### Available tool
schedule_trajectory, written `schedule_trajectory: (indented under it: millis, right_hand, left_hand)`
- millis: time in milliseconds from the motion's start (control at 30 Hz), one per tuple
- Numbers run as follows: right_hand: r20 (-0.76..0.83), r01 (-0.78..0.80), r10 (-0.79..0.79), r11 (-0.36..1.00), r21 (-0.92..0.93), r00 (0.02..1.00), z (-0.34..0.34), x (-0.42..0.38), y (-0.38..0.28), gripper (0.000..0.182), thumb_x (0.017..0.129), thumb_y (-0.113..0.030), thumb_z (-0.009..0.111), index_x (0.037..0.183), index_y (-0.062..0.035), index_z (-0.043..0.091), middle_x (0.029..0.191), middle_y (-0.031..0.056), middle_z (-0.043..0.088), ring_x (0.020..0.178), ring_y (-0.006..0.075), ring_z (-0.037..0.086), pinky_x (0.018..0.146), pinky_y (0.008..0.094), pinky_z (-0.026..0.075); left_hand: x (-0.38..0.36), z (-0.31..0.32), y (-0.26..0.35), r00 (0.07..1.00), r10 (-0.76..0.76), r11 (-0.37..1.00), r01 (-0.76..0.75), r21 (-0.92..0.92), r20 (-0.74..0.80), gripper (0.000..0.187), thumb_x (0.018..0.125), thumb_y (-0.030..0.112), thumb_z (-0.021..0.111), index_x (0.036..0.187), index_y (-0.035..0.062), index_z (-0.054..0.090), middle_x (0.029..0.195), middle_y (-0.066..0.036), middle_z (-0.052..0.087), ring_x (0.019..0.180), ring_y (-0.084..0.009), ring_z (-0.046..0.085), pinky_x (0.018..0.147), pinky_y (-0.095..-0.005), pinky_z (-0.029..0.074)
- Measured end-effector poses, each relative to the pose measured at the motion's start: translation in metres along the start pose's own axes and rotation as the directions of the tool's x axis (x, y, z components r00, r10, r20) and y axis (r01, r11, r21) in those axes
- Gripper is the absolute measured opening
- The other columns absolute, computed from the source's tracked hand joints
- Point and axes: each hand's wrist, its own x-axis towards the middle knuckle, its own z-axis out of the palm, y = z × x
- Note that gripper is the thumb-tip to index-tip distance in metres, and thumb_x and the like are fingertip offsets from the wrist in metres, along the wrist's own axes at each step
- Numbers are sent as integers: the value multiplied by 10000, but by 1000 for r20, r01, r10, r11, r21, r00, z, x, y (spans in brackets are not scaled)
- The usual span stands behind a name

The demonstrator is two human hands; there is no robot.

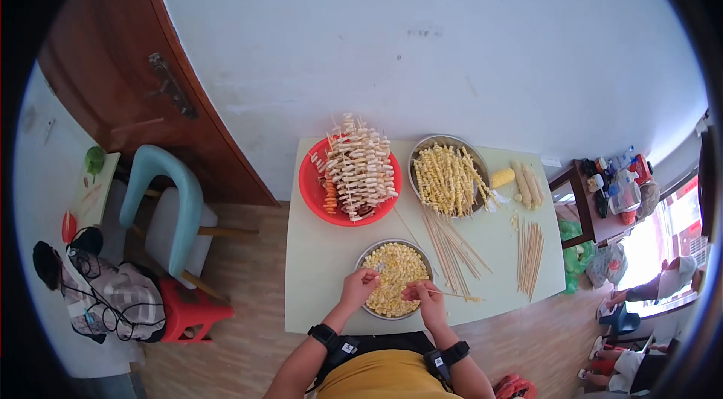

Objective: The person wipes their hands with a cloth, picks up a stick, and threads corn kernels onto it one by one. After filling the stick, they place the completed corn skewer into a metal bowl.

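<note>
In front of me a metal bowl (361, 254) holds loose corn kernels (398, 267). My right hand (427, 298) is closed on a thin wooden skewer (450, 293) at the bowl's right side; a few kernels sit on the skewer's end, which points right. My left hand (361, 286) is over the bowl's left rim with its fingertips pinched together. Whatever those fingers hold, if anything, is too small to make out. Behind the bowl, a larger metal basin (414, 167) holds skewers threaded with corn kernels (446, 177).
A red basin (307, 184) piled with skewered pale slices (358, 165) stands at the back left. Bare skewers lie in a loose bunch (448, 248) and a neater one (530, 260). A corn cob (502, 178) and pale cobs (527, 187) lie at the back right. People sit far right.
</note>
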Motion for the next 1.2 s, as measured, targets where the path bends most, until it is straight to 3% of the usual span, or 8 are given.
schedule_trajectory:
  millis: [67,167,367,500,733,933,1100,1200]
  right_hand:
    - [30,30,-28,999,-45,999,5,-1,-2,224,885,-152,410,872,33,534,741,96,583,655,141,571,619,239,464]
    - [72,57,-51,994,-92,996,7,0,-1,204,882,-129,414,870,37,532,754,90,576,675,133,564,630,236,464]
    - [116,82,-67,989,-123,991,12,7,-5,195,877,-115,426,863,42,541,747,77,574,674,121,558,635,227,457]
    - [145,89,-69,986,-139,987,13,10,-4,194,874,-109,430,846,39,552,738,68,574,677,113,559,635,218,452]
    - [158,132,-103,974,-184,982,11,13,0,184,873,-107,434,851,33,551,739,68,576,680,110,561,639,219,451]
    - [211,249,-184,906,-342,960,18,11,-12,177,865,-104,445,825,27,557,731,74,580,680,115,570,627,220,453]
    - [267,362,-259,799,-480,928,18,11,-11,165,849,-123,467,803,5,561,695,107,582,655,179,593,591,262,457]
    - [290,386,-266,759,-524,919,20,10,-12,164,858,-100,449,800,12,554,714,99,576,669,155,583,611,255,455]
  left_hand:
    - [-1,1,-4,999,-49,992,49,-118,0,145,737,40,590,875,-4,594,731,-77,617,659,-115,590,613,-229,474]
    - [-3,0,-2,999,-45,995,43,-85,-21,183,737,35,584,916,1,599,752,-82,623,663,-117,592,625,-232,476]
    - [-6,-2,3,996,-32,999,33,6,-87,170,712,46,601,874,-2,611,728,-84,625,652,-117,594,618,-233,477]
    - [-7,-2,3,993,-61,997,55,-52,-106,171,702,53,609,864,-1,614,714,-84,624,645,-120,595,613,-233,476]
    - [-5,-1,16,991,-28,999,30,13,-134,141,697,49,610,829,0,614,681,-76,616,610,-115,583,592,-231,472]
    - [-6,-2,24,984,-9,999,18,46,-181,120,686,41,607,800,3,615,669,-76,613,599,-119,583,581,-232,471]
    - [-5,-1,23,978,-17,997,31,68,-206,119,676,38,610,791,11,620,667,-81,616,595,-126,590,576,-235,474]
    - [-6,-4,25,978,-40,994,59,90,-203,123,673,42,612,792,13,622,666,-80,618,598,-128,594,576,-235,475]
